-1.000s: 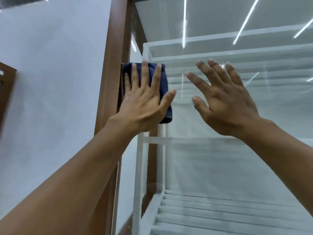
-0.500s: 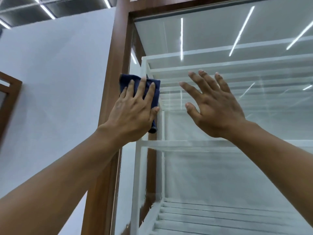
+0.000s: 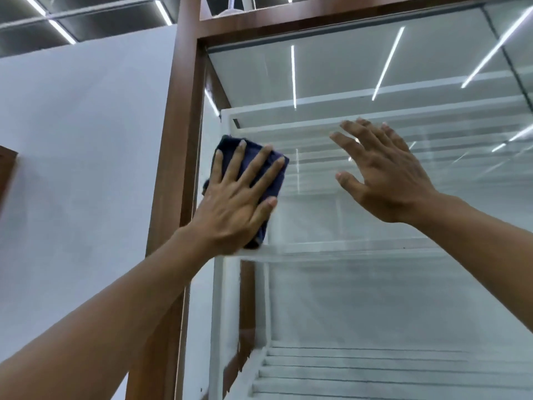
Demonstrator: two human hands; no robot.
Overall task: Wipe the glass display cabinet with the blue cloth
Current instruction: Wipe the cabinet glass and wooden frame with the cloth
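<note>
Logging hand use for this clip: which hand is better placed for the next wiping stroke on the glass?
Left. The left hand presses the blue cloth flat against the glass beside the brown frame, so it can probably just slide. The right hand is open, fingers spread, holding nothing.

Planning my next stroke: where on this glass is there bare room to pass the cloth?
Free: the strip of glass between the left hand and right hand; the band above both, up to the brown top frame; the stretch below them. Crowded: the left edge, where the blue cloth lies beside the brown post.
</note>
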